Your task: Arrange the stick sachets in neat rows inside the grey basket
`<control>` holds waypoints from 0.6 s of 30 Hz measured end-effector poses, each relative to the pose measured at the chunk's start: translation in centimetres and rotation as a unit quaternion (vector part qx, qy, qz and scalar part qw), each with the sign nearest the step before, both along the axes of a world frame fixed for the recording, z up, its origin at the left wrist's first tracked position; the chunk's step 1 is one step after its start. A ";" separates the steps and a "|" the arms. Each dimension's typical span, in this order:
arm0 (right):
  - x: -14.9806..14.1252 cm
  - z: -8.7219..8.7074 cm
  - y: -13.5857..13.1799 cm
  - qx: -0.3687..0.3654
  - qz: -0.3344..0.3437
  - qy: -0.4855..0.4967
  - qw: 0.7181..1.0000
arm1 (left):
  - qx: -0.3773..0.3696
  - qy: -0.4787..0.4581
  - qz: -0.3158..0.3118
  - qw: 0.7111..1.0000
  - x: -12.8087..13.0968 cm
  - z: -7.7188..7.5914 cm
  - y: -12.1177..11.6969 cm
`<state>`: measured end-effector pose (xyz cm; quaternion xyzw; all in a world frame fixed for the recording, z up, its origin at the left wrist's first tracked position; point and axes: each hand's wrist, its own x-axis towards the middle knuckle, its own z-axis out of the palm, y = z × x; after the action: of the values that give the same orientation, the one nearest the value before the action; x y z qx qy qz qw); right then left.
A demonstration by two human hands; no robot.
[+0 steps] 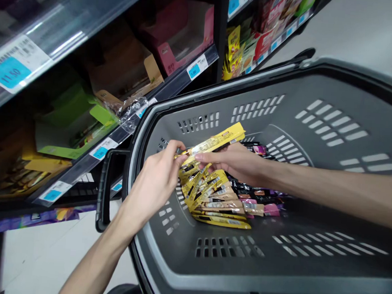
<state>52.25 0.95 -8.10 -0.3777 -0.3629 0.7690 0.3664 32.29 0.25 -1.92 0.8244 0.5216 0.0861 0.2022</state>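
Above the heap in a grey shopping basket, both my hands grip a long, thin yellow snack packet. My left hand pinches its near-left end between thumb and fingers. From the right, my right hand reaches in and is closed around the packet's middle, thumb on top. Below lie several yellow and tan packets, fanned out at the basket's left end. Black and purple packets lie beside them, partly covered by my right hand and forearm.
Shelves with price labels run along the left. They hold a green display box, a brown box and a pink box. Bagged goods hang farther back. The basket's black handle juts out towards the shelves.
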 end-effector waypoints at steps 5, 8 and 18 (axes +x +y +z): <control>0.0 0.1 0.1 0.013 -0.015 0.012 1.000 | 0.053 -0.009 -0.007 0.999 0.0 0.2 0.1; -0.1 0.1 0.0 0.002 -0.022 0.005 1.000 | 0.071 -0.010 -0.005 0.997 0.1 0.1 0.1; -0.4 -0.3 -0.7 -0.056 -0.048 0.050 0.996 | 0.114 -0.090 0.047 0.988 0.2 0.3 -0.1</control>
<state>51.88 0.24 -8.44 -0.3756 -0.2818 0.7878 0.3986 32.49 0.18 -1.65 0.8057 0.5258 0.2286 0.1485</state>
